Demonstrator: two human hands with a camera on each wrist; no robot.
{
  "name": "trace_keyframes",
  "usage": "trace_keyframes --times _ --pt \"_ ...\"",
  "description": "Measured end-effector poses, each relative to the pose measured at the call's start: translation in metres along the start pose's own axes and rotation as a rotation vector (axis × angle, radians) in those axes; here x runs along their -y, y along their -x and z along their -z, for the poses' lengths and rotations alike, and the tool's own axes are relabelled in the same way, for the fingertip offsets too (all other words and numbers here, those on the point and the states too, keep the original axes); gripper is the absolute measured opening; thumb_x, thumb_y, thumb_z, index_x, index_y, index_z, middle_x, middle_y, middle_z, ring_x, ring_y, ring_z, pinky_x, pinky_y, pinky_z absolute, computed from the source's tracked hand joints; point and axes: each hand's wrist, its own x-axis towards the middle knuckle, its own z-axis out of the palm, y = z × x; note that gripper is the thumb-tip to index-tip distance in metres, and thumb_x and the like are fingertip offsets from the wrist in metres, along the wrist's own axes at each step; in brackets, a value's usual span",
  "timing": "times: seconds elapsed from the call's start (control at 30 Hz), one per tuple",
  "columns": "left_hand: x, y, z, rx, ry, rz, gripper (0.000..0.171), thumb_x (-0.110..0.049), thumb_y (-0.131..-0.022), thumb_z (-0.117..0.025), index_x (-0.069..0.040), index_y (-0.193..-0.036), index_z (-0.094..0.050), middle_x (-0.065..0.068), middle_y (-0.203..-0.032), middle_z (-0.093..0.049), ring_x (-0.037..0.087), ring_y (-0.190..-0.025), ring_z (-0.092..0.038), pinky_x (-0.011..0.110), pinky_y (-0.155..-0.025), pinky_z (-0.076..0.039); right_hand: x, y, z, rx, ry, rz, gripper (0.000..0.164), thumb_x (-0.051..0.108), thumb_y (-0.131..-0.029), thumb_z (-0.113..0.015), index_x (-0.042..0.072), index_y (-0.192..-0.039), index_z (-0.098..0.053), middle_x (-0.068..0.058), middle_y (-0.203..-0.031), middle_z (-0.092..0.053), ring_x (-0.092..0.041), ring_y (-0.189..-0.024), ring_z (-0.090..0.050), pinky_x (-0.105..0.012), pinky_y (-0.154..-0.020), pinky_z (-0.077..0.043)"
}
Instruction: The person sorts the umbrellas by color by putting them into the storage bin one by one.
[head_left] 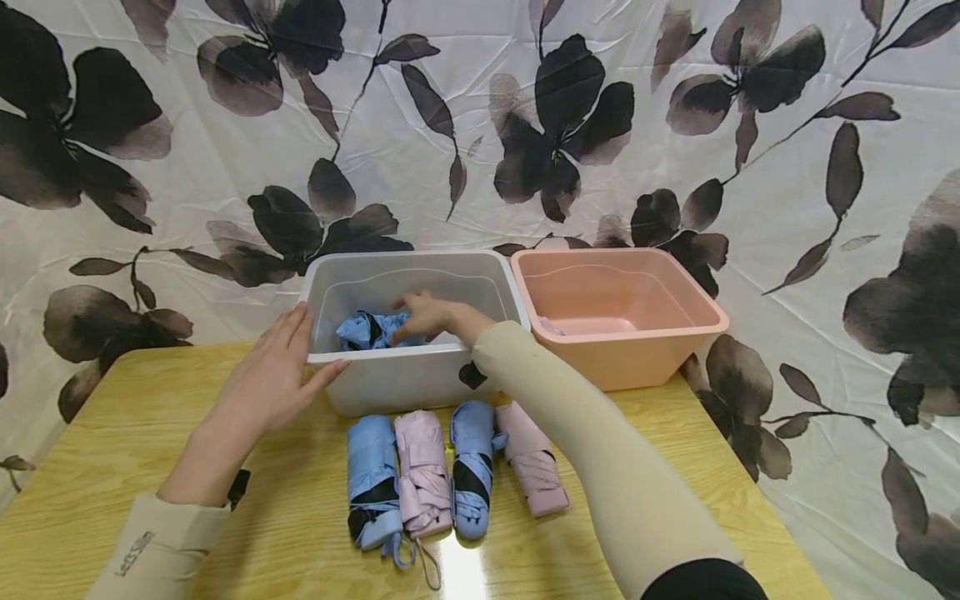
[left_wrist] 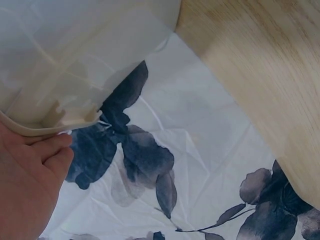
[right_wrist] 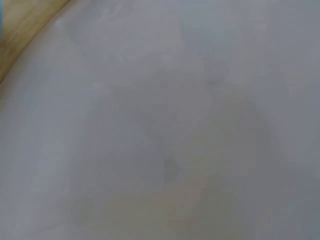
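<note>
In the head view, my left hand (head_left: 266, 375) rests against the left front corner of a light grey plastic bin (head_left: 405, 379), thumb along the rim and fingers extended. The left wrist view shows this hand (left_wrist: 30, 175) touching the bin's rim (left_wrist: 50, 131) from outside. My right hand (head_left: 431, 318) reaches into the bin beside a crumpled blue folded umbrella (head_left: 371, 330). Its thumb and fingers are spread near the umbrella's right end; blur leaves any contact unclear. The right wrist view holds mostly the blurred bin wall (right_wrist: 165, 100).
Two blue folded umbrellas (head_left: 372, 467) and two pink folded umbrellas (head_left: 423, 471) lie in a row before the grey bin. A peach bin (head_left: 637, 358) stands at its right, something pale pink inside. Behind the wooden table (head_left: 292, 533) hangs a flowered cloth (head_left: 465, 125).
</note>
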Motion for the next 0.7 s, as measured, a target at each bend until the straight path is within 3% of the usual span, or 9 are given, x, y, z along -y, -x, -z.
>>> trace_keyframes --times 0.2,0.47,0.7 --pt "0.0 0.0 0.0 -0.006 -0.006 -0.003 0.097 -0.061 -0.105 -0.047 0.017 -0.157 -0.022 0.035 -0.167 -0.016 0.053 -0.153 -0.018 0.066 -0.123 -0.022 0.005 0.005 0.003 -0.041 0.044 0.038 0.072 0.029 -0.099 -0.072 0.013 -0.16 -0.038 -0.018 -0.162 -0.023 -0.026 -0.13 -0.046 -0.028 -0.088 -0.057" --pt "0.001 0.0 -0.001 0.003 -0.002 0.011 0.1 -0.064 -0.104 -0.046 0.016 -0.158 -0.02 0.034 -0.168 -0.014 0.053 -0.154 -0.016 0.067 -0.122 -0.021 0.01 0.021 0.006 -0.109 0.016 0.13 0.07 0.029 -0.098 -0.073 0.01 -0.158 -0.042 -0.017 -0.163 -0.027 -0.03 -0.147 -0.033 -0.043 -0.113 -0.042" --pt "0.001 0.0 -0.002 0.003 0.012 0.015 0.101 -0.066 -0.104 -0.045 0.015 -0.159 -0.019 0.033 -0.168 -0.013 0.052 -0.154 -0.015 0.067 -0.122 -0.02 0.014 0.047 0.014 -0.176 -0.108 0.219 0.065 0.021 -0.099 -0.071 0.01 -0.157 -0.042 -0.018 -0.162 -0.029 -0.03 -0.132 -0.059 -0.032 -0.103 -0.054"
